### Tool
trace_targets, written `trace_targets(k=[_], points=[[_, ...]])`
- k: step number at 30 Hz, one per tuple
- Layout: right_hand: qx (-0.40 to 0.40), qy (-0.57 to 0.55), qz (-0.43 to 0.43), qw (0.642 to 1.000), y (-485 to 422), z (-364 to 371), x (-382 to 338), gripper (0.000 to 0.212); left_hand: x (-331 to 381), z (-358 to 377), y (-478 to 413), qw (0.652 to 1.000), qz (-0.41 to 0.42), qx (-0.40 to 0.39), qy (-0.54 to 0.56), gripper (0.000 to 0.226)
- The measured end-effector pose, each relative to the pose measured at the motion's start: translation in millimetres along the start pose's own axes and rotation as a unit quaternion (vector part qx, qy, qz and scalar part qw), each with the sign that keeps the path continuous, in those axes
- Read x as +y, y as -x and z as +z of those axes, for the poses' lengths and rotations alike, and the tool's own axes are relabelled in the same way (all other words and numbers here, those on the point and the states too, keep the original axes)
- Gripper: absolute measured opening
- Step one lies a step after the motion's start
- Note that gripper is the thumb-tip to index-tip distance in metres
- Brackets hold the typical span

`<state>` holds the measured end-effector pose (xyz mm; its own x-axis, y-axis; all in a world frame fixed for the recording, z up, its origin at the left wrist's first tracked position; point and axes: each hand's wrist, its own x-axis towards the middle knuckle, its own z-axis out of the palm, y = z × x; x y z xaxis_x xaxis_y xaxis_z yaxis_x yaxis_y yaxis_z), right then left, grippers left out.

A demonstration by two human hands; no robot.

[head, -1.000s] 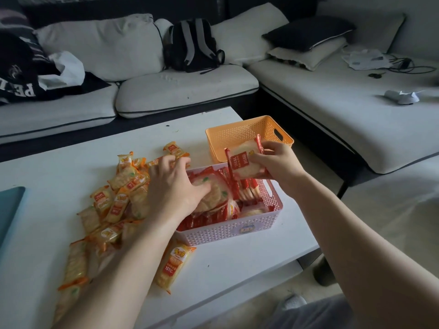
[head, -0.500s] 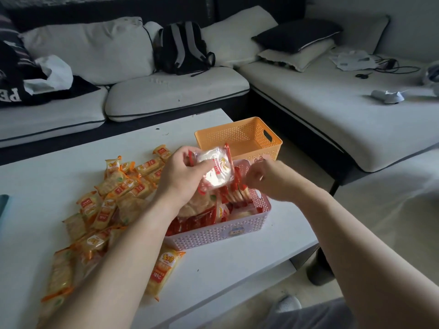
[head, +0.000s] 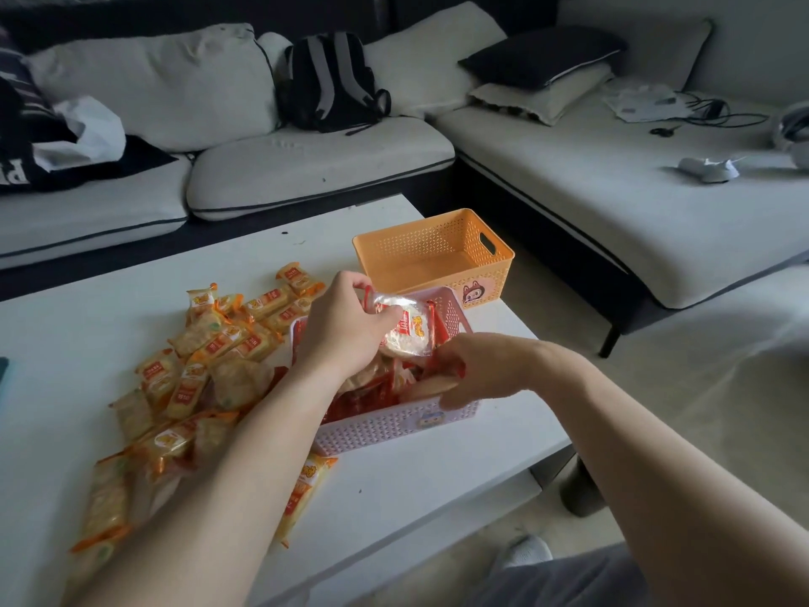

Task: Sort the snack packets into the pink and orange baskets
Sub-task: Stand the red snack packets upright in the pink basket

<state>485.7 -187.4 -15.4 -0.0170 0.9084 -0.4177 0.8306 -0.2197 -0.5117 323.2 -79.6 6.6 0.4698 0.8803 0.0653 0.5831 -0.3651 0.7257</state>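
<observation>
Head view: left grip (head: 346,326), a second ago low at the pink basket (head: 385,424) on the counter (head: 87,326), now clasps a red-trimmed packet (head: 405,332) just above it; right grip (head: 477,372), its earlier packet gone, reaches into that basket, hold indeterminate; orange basket (head: 437,247) remains empty.

The fingertips of the right hand (head: 481,370) are buried among packets in the pink basket (head: 394,424), so its grip cannot be told. The left hand (head: 341,335) covers one end of the red-edged packet (head: 407,335) it holds, and the left forearm (head: 245,453) hides part of the orange packet pile (head: 219,343). Packet print is too small to read.
</observation>
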Motion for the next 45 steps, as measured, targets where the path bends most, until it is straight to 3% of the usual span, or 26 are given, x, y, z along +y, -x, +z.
trace_targets(k=[3, 8, 11, 13, 15, 20, 30, 36, 45], points=[[0.039, -0.016, -0.022, 0.999, 4.8, -8.9, 11.7, 0.027, 5.1, 2.5, -2.2, 1.0, -0.005, -0.003, -0.027, 0.047], [0.113, -0.16, -0.04, 0.98, 22.3, -30.8, 29.9, 0.011, 10.7, 6.5, -8.2, 0.994, -0.029, -0.034, -0.102, 0.038], [0.18, -0.294, -0.044, 0.938, 29.1, -34.2, 36.1, 0.026, 15.9, 13.0, -8.2, 0.985, -0.016, -0.069, -0.159, 0.027], [0.219, -0.374, -0.037, 0.9, 30.7, -33.8, 36.9, 0.013, 20.0, 17.2, -6.5, 0.977, -0.001, -0.08, -0.198, 0.024], [0.253, -0.408, -0.025, 0.877, 30.3, -33.7, 35.8, 0.014, 25.4, 20.9, -5.4, 0.964, 0.01, -0.094, -0.247, 0.028], [0.262, -0.378, 0.012, 0.888, 23.2, -30.9, 32.8, 0.017, 41.7, 23.3, -6.4, 0.949, 0.021, -0.13, -0.288, 0.039], [0.305, -0.392, 0.034, 0.867, 15.3, -29.2, 31.0, 0.017, 43.0, 13.1, -28.7, 0.95, 0.007, -0.158, -0.271, 0.027], [0.303, -0.359, 0.044, 0.882, 9.0, -28.4, 25.6, 0.018, 42.7, 30.1, -30.6, 0.915, 0.002, -0.188, -0.358, 0.037], [0.325, -0.325, 0.068, 0.886, 2.8, -27.3, 27.0, 0.015, 30.8, 51.5, -7.2, 0.859, 0.105, -0.123, -0.486, 0.043]])
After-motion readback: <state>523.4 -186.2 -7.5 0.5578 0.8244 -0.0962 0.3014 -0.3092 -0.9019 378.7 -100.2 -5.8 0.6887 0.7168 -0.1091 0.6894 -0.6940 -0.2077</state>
